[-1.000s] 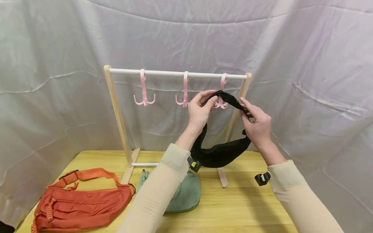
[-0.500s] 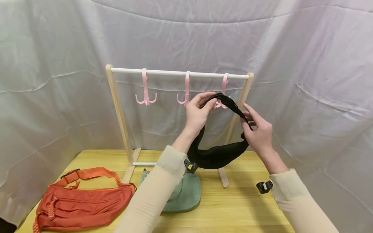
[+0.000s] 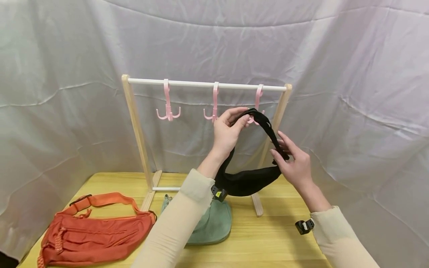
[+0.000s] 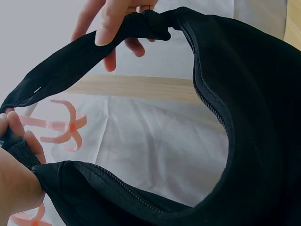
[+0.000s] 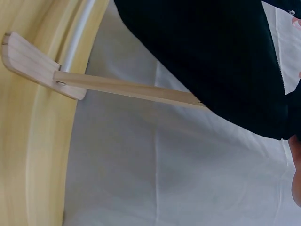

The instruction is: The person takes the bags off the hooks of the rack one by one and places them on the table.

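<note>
A black shoulder bag (image 3: pixel 249 183) hangs from both hands in front of the rack, its strap arched upward. My left hand (image 3: pixel 227 131) pinches the top of the strap between thumb and fingers. Lower on the right side, my right hand (image 3: pixel 296 163) holds the strap near where it joins the bag; in the left wrist view its thumb (image 4: pixel 112 28) lies in front and its fingers behind. The bag's zipper (image 4: pixel 211 107) shows there too. Right behind the strap is the right pink hook (image 3: pixel 259 98), partly hidden.
The rack's white rail (image 3: pixel 191 83) also carries a middle pink hook (image 3: pixel 215 102) and a left pink hook (image 3: pixel 168 102). A green bag (image 3: pixel 214 225) lies below, partly behind the left sleeve. An orange waist bag (image 3: pixel 97 236) lies at the left of the wooden table (image 3: pixel 268 242).
My right hand has slid down along the strap, its fingers looser. My left hand and the bag have sunk slightly, with the left hand still pinching the top of the strap.
</note>
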`<state>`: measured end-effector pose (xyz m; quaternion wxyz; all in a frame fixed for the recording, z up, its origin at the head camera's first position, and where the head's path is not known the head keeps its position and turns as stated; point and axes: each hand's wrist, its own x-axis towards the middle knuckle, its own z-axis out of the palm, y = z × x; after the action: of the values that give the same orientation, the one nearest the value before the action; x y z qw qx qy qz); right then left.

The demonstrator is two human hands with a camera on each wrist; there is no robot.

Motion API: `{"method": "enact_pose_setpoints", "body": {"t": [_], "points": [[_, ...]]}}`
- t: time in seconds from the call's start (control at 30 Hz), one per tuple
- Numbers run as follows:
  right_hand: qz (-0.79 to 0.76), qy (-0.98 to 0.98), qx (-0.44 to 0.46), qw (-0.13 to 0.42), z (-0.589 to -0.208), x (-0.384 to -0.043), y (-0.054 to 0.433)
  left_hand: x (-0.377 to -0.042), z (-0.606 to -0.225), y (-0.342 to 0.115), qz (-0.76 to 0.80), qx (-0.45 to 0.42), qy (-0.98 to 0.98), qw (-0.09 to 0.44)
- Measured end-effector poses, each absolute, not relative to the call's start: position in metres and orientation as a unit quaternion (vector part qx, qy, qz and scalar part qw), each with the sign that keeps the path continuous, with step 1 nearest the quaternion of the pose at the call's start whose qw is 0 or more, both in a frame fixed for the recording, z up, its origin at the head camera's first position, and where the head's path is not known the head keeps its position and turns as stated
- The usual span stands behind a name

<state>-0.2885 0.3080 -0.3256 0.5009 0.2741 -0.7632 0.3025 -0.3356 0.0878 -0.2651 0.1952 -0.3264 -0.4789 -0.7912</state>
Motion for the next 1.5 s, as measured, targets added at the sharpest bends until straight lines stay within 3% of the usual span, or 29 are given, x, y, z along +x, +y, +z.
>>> {"method": "enact_pose_setpoints", "body": {"t": [0.37, 0.77, 1.1, 1.5], "points": [[0.314, -0.764, 0.330, 0.457, -0.354, -0.287, 0.320, -0.335, -0.268, 0.083, -0.794, -0.318, -0.480, 0.193], [0.368, -0.779, 0.314, 0.399, -0.376, -0.278, 0.325, -0.332, -0.270, 0.075, -0.805, -0.296, -0.476, 0.195], [0.386, -0.748, 0.350, 0.412, -0.368, -0.266, 0.312, -0.336, -0.277, 0.062, -0.801, -0.280, -0.492, 0.195], [0.413, -0.741, 0.344, 0.403, -0.382, -0.274, 0.324, -0.344, -0.291, 0.044, -0.784, -0.276, -0.519, 0.199]]}}
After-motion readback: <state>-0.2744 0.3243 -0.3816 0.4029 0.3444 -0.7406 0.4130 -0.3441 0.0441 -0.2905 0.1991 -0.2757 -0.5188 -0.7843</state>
